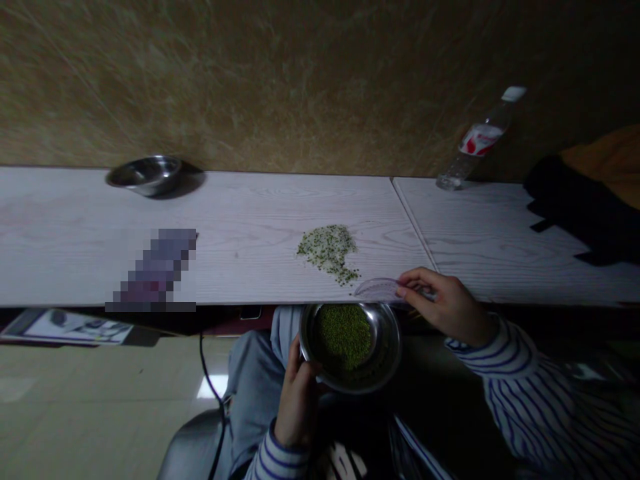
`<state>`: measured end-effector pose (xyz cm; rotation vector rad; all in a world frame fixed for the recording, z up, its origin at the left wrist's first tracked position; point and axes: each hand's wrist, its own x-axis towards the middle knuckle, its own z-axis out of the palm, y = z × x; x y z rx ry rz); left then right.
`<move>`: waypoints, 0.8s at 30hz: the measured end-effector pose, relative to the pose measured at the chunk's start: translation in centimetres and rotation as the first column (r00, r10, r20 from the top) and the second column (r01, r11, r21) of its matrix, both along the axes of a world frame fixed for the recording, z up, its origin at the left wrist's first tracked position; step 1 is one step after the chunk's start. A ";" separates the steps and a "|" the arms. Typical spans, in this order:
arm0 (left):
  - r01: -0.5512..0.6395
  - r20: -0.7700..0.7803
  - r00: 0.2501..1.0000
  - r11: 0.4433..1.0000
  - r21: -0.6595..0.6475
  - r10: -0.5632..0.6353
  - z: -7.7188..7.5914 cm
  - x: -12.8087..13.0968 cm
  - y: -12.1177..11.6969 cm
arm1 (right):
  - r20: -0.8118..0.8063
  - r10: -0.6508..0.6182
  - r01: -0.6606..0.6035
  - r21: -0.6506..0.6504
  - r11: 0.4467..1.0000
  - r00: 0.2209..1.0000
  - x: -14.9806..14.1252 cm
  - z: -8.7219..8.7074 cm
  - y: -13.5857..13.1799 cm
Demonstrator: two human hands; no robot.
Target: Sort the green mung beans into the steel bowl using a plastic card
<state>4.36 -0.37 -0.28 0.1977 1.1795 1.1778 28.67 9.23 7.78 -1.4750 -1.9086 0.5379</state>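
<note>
My left hand [296, 395] grips the rim of a steel bowl [387, 360] holding green mung beans [345, 335], kept just below the table's front edge over my lap. My right hand [443, 303] pinches a thin clear plastic piece [376, 289] that lies flat on the table edge, right above the bowl. A small heap of mixed green and pale beans [329, 250] sits on the white wood-grain table [250, 220], just beyond the plastic piece.
An empty steel bowl [146, 175] stands at the far left of the table by the wall. A plastic water bottle [475, 141] leans at the back right. Dark clothing [585, 207] lies at the right end. A blurred patch [157, 270] covers something near the front left.
</note>
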 end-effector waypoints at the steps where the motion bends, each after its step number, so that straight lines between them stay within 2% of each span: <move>1: -0.003 -0.001 1.000 1.000 -0.005 0.003 -0.1 0.0 0.0 | -0.004 -0.007 0.007 0.000 1.000 1.000 -0.1 0.0 0.1; 9: 0.009 0.000 1.000 1.000 0.017 -0.009 0.1 -0.1 0.0 | -0.029 -0.068 0.068 -0.004 0.998 0.997 -0.3 -0.1 1.6; 18: 0.001 -0.001 1.000 1.000 0.009 -0.001 0.0 -0.1 0.1 | -0.049 -0.069 0.071 0.028 0.997 0.996 -1.2 -0.2 2.4; 24: -0.010 -0.005 1.000 1.000 0.008 0.010 0.2 -0.1 0.0 | -0.031 -0.028 0.029 0.017 0.999 0.999 -1.6 0.0 2.3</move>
